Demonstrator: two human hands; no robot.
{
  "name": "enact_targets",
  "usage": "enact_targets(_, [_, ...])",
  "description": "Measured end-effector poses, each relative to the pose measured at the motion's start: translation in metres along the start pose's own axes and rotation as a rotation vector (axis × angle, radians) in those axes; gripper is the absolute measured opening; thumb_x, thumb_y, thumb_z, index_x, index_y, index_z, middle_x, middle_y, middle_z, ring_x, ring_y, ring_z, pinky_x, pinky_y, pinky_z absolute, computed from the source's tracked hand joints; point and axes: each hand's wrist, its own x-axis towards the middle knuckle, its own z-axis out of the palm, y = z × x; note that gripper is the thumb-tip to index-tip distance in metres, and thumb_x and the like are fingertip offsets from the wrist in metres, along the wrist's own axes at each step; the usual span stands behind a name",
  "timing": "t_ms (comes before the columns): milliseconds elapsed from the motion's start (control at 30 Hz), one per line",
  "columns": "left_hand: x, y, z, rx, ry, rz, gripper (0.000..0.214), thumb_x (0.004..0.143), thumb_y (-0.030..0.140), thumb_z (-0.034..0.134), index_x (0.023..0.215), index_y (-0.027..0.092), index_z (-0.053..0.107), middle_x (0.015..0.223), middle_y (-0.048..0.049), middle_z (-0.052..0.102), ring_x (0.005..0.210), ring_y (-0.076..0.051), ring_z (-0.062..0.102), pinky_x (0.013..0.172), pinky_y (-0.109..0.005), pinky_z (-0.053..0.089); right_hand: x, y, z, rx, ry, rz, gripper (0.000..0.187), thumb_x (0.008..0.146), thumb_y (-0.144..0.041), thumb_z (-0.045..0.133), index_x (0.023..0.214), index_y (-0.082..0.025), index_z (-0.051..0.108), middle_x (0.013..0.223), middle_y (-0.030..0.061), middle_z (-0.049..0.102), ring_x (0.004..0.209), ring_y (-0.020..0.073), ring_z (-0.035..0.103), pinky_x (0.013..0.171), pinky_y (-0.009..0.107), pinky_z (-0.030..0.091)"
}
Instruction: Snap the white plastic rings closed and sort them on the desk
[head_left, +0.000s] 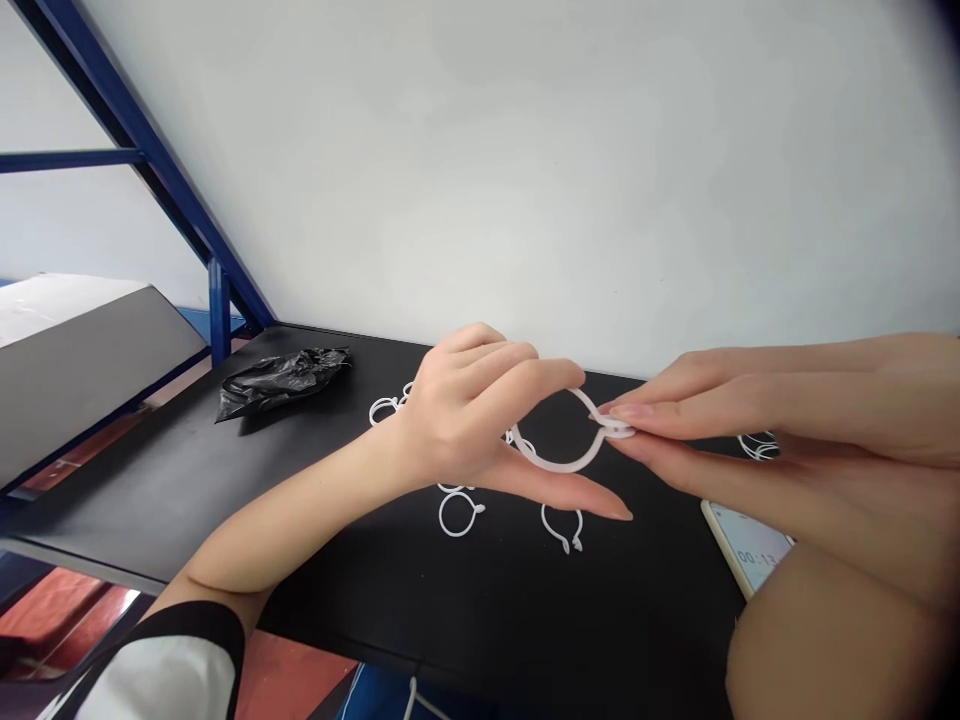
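Observation:
Both of my hands hold one white plastic ring (571,462) just above the black table (375,590). My left hand (480,420) curls around the ring's left side, fingers over the top and thumb under it. My right hand (750,430) pinches the ring's two flat end tabs between fingertips and thumb. Several more white rings lie on the table below and behind my hands, such as a closed ring (457,513) and an open ring (562,527).
A crumpled black plastic bag (281,380) lies at the table's back left. A phone (750,558) showing a timer rests by my right forearm. More rings (759,446) lie behind my right hand. A blue steel frame (150,160) and a grey board (75,370) stand at left.

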Motion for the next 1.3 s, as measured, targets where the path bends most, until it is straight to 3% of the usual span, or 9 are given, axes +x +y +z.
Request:
enact_targets(200, [0.002,0.004,-0.004,-0.085,-0.001,-0.021,0.039,0.077,0.060,0.065,0.076,0.020,0.060,0.048,0.0067,0.050,0.041,-0.008,0.041,0.051,-0.028,0.048,-0.002,-0.004,0.014,0.078,0.154,0.028,0.007,0.083,-0.030,0.069,0.078,-0.031,0.074,0.081,-0.0029,0.076,0.070,0.0165,0.073,0.060,0.025,0.060])
enact_targets(333, [0.005,0.007,-0.010,-0.036,-0.061,-0.069,0.024,0.077,0.046,0.065,0.079,0.022,0.064,0.051,0.0060,0.055,0.041,-0.009,0.045,0.055,-0.030,0.052,0.000,-0.004,0.015,0.055,0.141,0.016,0.006,0.081,-0.028,0.071,0.076,-0.031,0.074,0.084,-0.0024,0.076,0.073,0.0163,0.072,0.058,0.025,0.059])
enact_targets(500, [0.004,0.009,-0.013,-0.052,-0.047,-0.063,0.016,0.076,0.037,0.061,0.079,0.022,0.064,0.048,0.0074,0.051,0.040,-0.008,0.044,0.056,-0.029,0.053,0.000,-0.005,0.019,0.072,0.163,-0.022,0.005,0.079,-0.027,0.073,0.075,-0.029,0.073,0.084,-0.0018,0.076,0.074,0.0171,0.072,0.056,0.025,0.058])
enact_targets(700, [-0.002,0.009,-0.011,-0.109,0.080,-0.039,0.010,0.075,0.030,0.054,0.074,0.020,0.059,0.049,0.0062,0.049,0.040,-0.009,0.043,0.053,-0.029,0.051,-0.001,-0.011,0.028,0.114,0.179,-0.021,0.007,0.083,-0.026,0.071,0.076,-0.028,0.074,0.084,-0.0001,0.075,0.072,0.0160,0.071,0.058,0.024,0.057])
enact_targets(800, [-0.003,0.009,-0.010,-0.150,0.084,-0.043,0.005,0.073,0.024,0.053,0.074,0.021,0.056,0.050,0.0061,0.050,0.042,-0.010,0.045,0.051,-0.028,0.051,-0.002,-0.008,0.027,0.118,0.134,-0.026,0.007,0.084,-0.028,0.069,0.081,-0.029,0.075,0.087,0.0007,0.074,0.072,0.0160,0.071,0.057,0.024,0.057])
enact_targets(1133, [-0.004,0.006,-0.006,-0.197,0.078,-0.027,0.004,0.071,0.024,0.053,0.073,0.022,0.056,0.050,0.0051,0.050,0.044,-0.011,0.046,0.043,-0.027,0.046,-0.007,0.004,0.025,0.097,0.090,-0.056,0.008,0.085,-0.028,0.068,0.085,-0.031,0.075,0.092,-0.0015,0.075,0.074,0.0149,0.070,0.057,0.023,0.057])
enact_targets(1300, [-0.007,0.004,-0.007,-0.111,-0.058,-0.090,0.013,0.073,0.033,0.058,0.067,0.023,0.056,0.050,0.0046,0.049,0.042,-0.011,0.045,0.045,-0.028,0.048,-0.008,0.004,0.026,0.087,0.098,-0.048,0.008,0.084,-0.030,0.068,0.088,-0.031,0.075,0.094,-0.0024,0.075,0.076,0.0150,0.071,0.057,0.022,0.057])
